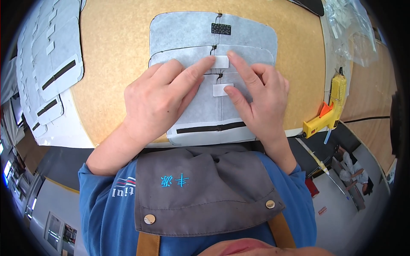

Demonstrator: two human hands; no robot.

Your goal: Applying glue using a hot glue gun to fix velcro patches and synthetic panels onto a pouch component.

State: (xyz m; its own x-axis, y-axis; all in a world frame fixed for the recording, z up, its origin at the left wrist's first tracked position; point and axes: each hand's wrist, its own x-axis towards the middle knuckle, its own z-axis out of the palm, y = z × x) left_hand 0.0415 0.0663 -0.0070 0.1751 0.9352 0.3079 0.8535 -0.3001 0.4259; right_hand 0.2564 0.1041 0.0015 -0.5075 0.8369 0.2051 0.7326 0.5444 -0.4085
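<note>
yellow glue gun (329, 112), stacked grey felt pieces (49, 64)

tan table (119, 47) carries grey felt pieces (252, 36), yellow glue gun (331, 112).

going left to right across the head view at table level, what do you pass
stack of grey felt pieces with dark strips → left hand → small white rectangular tab → right hand → yellow hot glue gun → clear plastic bags

Left hand (160, 100) and right hand (256, 96) lie palm down, side by side, fingers (200, 68) extended forward, index tips nearly meeting.
</note>
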